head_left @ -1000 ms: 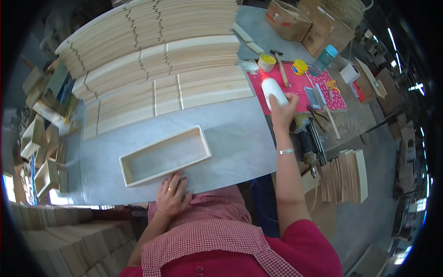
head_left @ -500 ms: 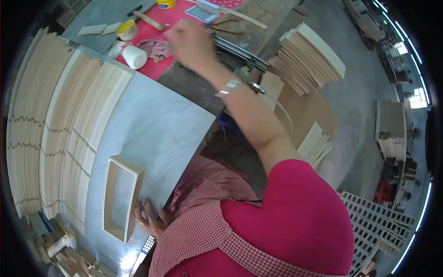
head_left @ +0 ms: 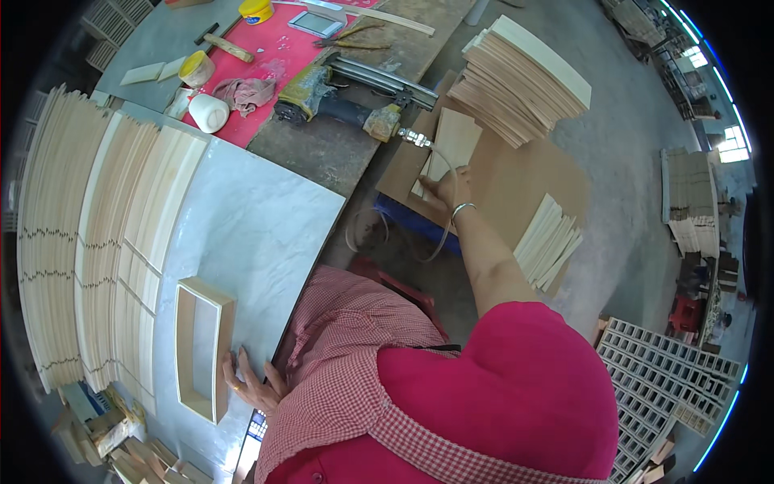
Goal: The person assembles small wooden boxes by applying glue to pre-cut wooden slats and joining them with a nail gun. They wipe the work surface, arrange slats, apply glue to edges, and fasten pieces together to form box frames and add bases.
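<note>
My left hand [head_left: 256, 385] rests with fingers apart on the pale tabletop [head_left: 266, 198], its fingertips against the side of a rectangular wooden frame [head_left: 220, 355]. The frame has an open middle that shows the table. Out to the right, my right hand [head_left: 448, 192] closes round the near end of a thin wooden board [head_left: 456, 139], one of a few lying on a cardboard sheet [head_left: 516, 189]. Some of its fingers are hidden. Ahead of that hand, a taped air nail gun [head_left: 343, 105] lies on a dark bench, a hose running from its fitting.
Tall rows of wooden strips [head_left: 60, 242] line the table's left side. A stack of boards [head_left: 524, 81] and loose strips [head_left: 548, 242] sit on the cardboard. On the red cloth are a white bottle [head_left: 209, 114], a rag [head_left: 243, 94], a hammer [head_left: 229, 47] and pliers [head_left: 355, 40].
My right hand has swung from above the bench by the rag, back and right, down to the boards on the cardboard. The nail gun is now uncovered. My left hand stays by the frame.
</note>
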Demonstrator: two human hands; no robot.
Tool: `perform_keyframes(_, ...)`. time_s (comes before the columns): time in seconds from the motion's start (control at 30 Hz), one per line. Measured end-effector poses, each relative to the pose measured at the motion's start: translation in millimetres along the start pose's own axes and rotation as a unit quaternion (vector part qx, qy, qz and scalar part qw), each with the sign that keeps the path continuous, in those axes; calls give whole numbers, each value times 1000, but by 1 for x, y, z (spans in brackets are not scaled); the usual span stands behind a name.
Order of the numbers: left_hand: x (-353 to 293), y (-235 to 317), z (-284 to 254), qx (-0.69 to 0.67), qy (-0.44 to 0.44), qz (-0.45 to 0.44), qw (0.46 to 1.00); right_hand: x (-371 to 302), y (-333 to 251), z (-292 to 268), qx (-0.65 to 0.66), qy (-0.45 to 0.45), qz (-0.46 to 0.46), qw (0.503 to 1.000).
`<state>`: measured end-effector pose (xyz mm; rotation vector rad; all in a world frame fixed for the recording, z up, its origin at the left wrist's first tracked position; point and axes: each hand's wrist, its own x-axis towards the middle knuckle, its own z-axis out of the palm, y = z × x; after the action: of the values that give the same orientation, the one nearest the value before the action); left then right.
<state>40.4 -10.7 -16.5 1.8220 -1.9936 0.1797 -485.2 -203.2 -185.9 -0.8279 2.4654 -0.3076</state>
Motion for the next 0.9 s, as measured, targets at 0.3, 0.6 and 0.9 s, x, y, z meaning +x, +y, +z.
perform_keyframes(0.3,-1,8,-4,-4,15,-8,1000,-28,35,-35,48,177,-94,979)
perform_keyframes(0.6,-3,4,-5,-50,44,1,998,-69,68,-78,102,118,-32,987)
perform_keyframes(0.9,42,44,-68,-414,-19,-167,895,-203,-69,-179,99,338,-560,750)
